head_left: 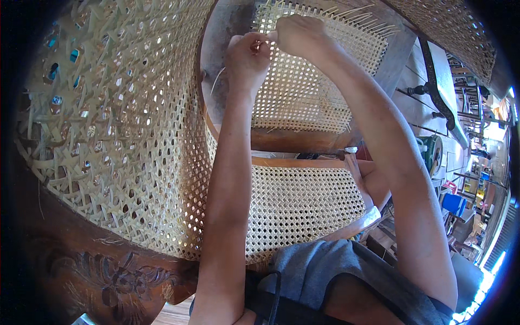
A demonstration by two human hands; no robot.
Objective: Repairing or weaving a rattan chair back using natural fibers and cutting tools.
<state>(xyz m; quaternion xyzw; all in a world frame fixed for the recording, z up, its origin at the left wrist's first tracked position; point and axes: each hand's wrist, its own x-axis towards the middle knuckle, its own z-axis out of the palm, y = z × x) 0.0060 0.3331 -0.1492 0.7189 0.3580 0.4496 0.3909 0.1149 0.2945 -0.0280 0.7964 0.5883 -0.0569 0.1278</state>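
A woven cane panel (298,97) lies on a wooden frame (271,140), with loose strand ends (374,27) fanning out along its far edge. Over the panel's far left part, my left hand (249,59) is closed in a pinch. A thin pale cane strand (216,80) curves out beside it and seems to run into its fingers. My right hand (300,35) is closed just to the right, its fingertips nearly meeting the left's. What the right fingers hold is hidden behind the hand.
A large curved cane backrest (124,135) with a carved wooden rail (119,276) rises on the left. Another cane panel (303,206) is nearer me. Wooden furniture parts (433,86), a green round object (431,154) and a blue container (454,203) stand at right.
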